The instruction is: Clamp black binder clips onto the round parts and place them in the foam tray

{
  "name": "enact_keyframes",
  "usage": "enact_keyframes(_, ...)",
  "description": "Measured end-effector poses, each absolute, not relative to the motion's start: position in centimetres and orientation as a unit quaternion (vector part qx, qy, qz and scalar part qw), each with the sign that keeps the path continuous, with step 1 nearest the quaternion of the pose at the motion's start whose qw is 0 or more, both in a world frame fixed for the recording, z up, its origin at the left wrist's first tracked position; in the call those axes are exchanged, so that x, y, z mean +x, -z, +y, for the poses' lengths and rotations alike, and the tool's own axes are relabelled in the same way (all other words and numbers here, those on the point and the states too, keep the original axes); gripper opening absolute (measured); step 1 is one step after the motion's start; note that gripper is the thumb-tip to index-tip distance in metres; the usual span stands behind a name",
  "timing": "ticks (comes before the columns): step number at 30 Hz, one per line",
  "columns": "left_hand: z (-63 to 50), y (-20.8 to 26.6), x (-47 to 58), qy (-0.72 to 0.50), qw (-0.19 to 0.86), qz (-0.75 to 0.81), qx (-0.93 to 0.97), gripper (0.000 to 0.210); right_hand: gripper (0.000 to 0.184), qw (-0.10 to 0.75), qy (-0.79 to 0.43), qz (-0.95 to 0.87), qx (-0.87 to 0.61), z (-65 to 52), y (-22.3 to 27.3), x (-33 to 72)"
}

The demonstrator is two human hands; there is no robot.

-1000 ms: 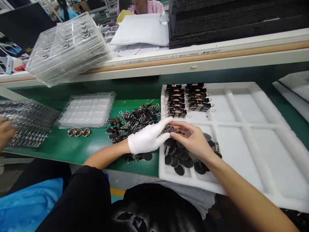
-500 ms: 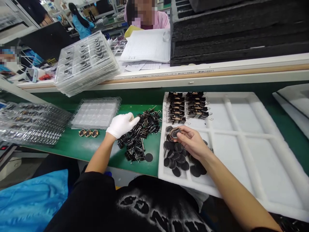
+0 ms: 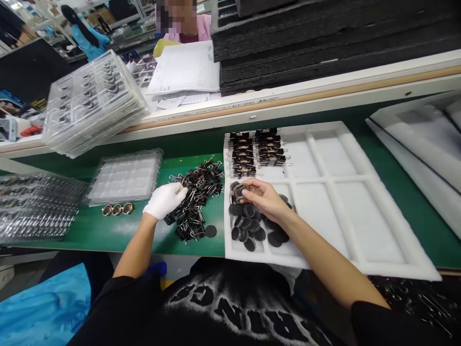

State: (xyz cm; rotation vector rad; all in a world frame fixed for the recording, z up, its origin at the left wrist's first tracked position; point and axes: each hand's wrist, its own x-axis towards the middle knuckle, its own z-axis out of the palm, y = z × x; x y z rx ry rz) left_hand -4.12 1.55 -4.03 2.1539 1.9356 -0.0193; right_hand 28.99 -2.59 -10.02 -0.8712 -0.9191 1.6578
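My left hand (image 3: 164,200), in a white glove, is at the left edge of a pile of black binder clips (image 3: 207,185). Its fingers are closed, and whatever they pinch is hidden. My bare right hand (image 3: 264,197) grips a round black piece with a gold-coloured rim (image 3: 239,191) between thumb and fingers. Below it, many loose black discs (image 3: 248,223) lie in one compartment of the white foam tray (image 3: 326,180). In the compartment behind, two columns of binder clips (image 3: 241,154) are clamped on gold-rimmed pieces. One black disc (image 3: 211,231) lies by the pile.
Three gold-rimmed round pieces (image 3: 117,209) sit on the green table before a clear plastic tray (image 3: 124,177). Stacked clear trays (image 3: 36,206) stand far left. More trays (image 3: 95,98), papers (image 3: 185,67) and black foam sheets (image 3: 324,43) occupy the shelf. A person in pink (image 3: 203,26) is beyond.
The camera view has swung right, so the scene sits further left. Both hands stay in nearly the same places, the right one still holding the gold-rimmed piece.
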Motion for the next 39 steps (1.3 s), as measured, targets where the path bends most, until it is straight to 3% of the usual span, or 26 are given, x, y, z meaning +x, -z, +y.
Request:
enact_keyframes(6,-0.3,1.7,-3.7,-0.149,0.081,0.683,0.710,0.037,0.033,0.482,-0.694,-0.416,-0.336,-2.5,9.5,29.5)
enact_keyframes(10,-3.0,2.5,1.9,-0.286,0.020,0.528,0.800,0.042,0.025,0.442,-0.716,-0.468,-0.270,-3.1,8.8,29.4)
enact_keyframes(16,-4.1,5.1,8.2,-0.314,0.013,0.400,0.861,0.046,0.026,0.439,-0.732,-0.477,-0.210,-3.7,9.2,29.1)
enact_keyframes(20,-4.1,5.5,8.3,-0.347,0.018,0.473,0.810,0.031,0.029,0.460,-0.724,-0.469,-0.212,-3.7,9.5,29.2)
enact_keyframes(26,-4.3,5.0,8.4,-0.235,0.122,0.548,0.794,0.039,0.028,0.465,-0.725,-0.463,-0.207,-4.0,9.2,29.0)
enact_keyframes(33,-4.8,5.8,9.5,-0.296,0.270,0.592,0.699,0.038,0.035,0.494,-0.703,-0.445,-0.253,-4.1,9.2,28.6)
enact_keyframes(39,-4.0,5.2,8.4,-0.303,0.263,0.586,0.704,0.039,0.034,0.510,-0.678,-0.431,-0.307,-4.1,7.9,29.2)
